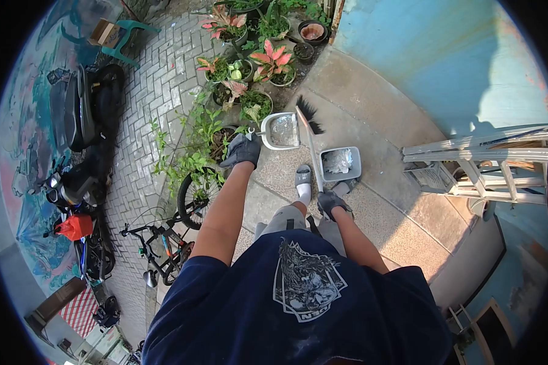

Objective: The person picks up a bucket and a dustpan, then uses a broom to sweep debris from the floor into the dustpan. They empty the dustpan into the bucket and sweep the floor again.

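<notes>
Left hand (243,151): gloved, gripping dustpan (270,132)
Right hand (333,204): gloved, clenched around broom (312,151)
Bin (341,177): beside broom, holding crumpled silvery material (338,161)

Left arm (226,213) extended, left hand (243,151) closed; right arm (360,240) closer in, right hand (333,204) closed.

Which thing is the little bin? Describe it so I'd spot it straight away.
Start at the pale ladder by the blue wall, at the right. Look left across the paving, stopping just before the broom. The bin is the small grey tub; unlike the dustpan, it has walls all round.
</notes>
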Demonstrator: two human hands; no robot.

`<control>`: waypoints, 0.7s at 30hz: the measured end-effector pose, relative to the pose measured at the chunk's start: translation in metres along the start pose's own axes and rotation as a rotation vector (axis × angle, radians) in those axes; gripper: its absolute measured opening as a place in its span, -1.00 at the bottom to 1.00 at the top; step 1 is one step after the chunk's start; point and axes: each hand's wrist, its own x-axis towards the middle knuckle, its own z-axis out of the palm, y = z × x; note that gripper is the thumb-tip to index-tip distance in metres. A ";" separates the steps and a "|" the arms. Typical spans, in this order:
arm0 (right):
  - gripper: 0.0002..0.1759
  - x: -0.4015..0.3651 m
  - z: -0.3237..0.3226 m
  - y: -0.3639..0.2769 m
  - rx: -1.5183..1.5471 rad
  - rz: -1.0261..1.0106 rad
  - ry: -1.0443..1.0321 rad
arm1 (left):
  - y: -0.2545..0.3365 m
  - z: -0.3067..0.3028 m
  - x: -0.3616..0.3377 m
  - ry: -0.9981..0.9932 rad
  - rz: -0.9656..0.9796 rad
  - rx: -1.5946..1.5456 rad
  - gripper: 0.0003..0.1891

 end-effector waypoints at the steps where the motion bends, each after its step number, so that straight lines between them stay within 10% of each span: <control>1: -0.79 -0.038 -0.009 -0.028 0.360 0.111 -0.045 | 0.002 -0.003 0.000 -0.020 -0.007 -0.024 -0.43; 8: -0.88 -0.096 -0.050 -0.030 0.942 0.170 -0.147 | -0.026 -0.021 0.012 -0.049 0.120 -0.023 -0.47; 18: -0.61 0.016 -0.058 -0.013 -0.380 0.051 0.362 | -0.047 -0.041 -0.055 0.076 0.000 -0.072 -0.45; 21: -0.62 0.037 -0.003 0.009 -0.720 -0.091 0.115 | -0.051 -0.024 -0.042 -0.031 -0.118 -0.078 -0.42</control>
